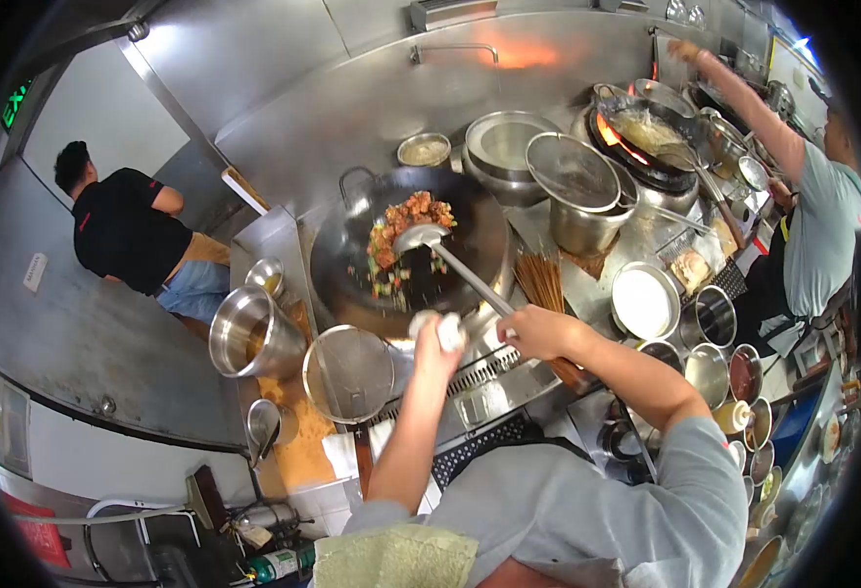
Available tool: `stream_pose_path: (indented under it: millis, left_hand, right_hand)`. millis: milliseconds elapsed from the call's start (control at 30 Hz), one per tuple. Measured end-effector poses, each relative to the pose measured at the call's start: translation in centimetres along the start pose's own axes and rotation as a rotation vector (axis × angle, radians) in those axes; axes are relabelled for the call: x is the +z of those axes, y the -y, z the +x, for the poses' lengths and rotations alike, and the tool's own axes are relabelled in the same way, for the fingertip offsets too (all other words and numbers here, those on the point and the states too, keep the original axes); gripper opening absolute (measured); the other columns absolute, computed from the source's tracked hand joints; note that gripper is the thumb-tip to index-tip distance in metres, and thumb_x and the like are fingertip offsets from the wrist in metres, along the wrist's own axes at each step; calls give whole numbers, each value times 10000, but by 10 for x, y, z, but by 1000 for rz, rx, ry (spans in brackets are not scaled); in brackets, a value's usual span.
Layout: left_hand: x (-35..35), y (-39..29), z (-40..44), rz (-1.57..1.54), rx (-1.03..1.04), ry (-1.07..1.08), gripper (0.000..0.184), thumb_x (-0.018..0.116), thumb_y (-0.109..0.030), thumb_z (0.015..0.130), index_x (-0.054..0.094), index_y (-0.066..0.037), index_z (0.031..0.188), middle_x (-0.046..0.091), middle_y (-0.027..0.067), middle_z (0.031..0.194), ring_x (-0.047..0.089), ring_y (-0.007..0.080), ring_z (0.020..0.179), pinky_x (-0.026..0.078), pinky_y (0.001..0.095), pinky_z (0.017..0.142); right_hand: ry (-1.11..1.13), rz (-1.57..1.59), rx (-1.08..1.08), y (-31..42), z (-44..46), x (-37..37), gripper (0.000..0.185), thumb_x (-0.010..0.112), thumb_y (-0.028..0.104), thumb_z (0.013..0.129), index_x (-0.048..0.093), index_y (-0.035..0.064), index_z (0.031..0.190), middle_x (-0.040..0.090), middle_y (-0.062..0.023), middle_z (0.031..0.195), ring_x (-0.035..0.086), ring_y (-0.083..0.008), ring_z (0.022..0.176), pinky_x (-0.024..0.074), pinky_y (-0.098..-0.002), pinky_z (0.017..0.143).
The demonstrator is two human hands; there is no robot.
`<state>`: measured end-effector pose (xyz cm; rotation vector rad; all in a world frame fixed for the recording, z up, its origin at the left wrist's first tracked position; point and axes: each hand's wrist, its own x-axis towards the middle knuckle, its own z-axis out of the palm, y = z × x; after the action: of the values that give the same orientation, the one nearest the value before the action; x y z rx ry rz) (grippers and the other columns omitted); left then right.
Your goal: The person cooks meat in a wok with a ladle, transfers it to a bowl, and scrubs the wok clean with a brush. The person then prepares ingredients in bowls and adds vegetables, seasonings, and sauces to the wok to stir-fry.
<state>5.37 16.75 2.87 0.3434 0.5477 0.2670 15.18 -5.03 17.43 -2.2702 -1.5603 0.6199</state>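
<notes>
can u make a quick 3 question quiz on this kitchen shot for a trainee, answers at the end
1. Which hand of the camera wearer grips the handle of the ladle?

2. True or false: browned chunks lie in the wok beside the ladle's bowl.

3. What does the wearer's left hand hold?
a) a round mesh strainer
b) a white cloth
c) a squeeze bottle

Key:
1. The right hand.
2. True.
3. b
</notes>
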Motion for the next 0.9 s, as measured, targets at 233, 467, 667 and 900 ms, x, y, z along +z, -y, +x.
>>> stream_pose_path:
  millis: [233, 467, 667, 900]
  left_hand:
    - [21, -28, -16, 75, -5, -65, 160, 551, -227, 889, 554, -89, 970, 613, 102, 925, 593, 282, 824, 510, 419, 662]
    - [3, 18, -79, 67, -21, -58, 95, 517, -225, 913, 546, -142, 947, 630, 111, 894, 621, 288, 770, 503, 435, 603]
    - [30, -36, -69, 100, -12, -46, 69, 522, -188, 894, 550, -124, 900, 609, 75, 829, 595, 252, 736, 497, 402, 643]
    - [-20, 12, -47, 30, 18, 4, 82, 494, -197, 920, 538, -128, 916, 632, 96, 857, 622, 269, 785, 494, 403, 607]
  right_hand:
    - [146, 104, -23, 2, -27, -48, 204, 556, 139, 850, 631, 79, 1031, 670, -177, 941, 648, -349, 919, 496, -424, 823]
    - [-237, 146, -107, 10, -12, 7, 145, 581, 123, 857, 608, 52, 980, 656, -175, 820, 654, -345, 814, 497, -424, 742]
    - [234, 549, 146, 30, -81, -58, 117, 602, 147, 892, 616, 105, 1001, 554, -2, 658, 510, -71, 494, 409, -243, 432]
    - [-144, 136, -92, 14, 8, 11, 248, 544, 101, 816, 598, 68, 1055, 659, -225, 951, 626, -393, 941, 473, -472, 843]
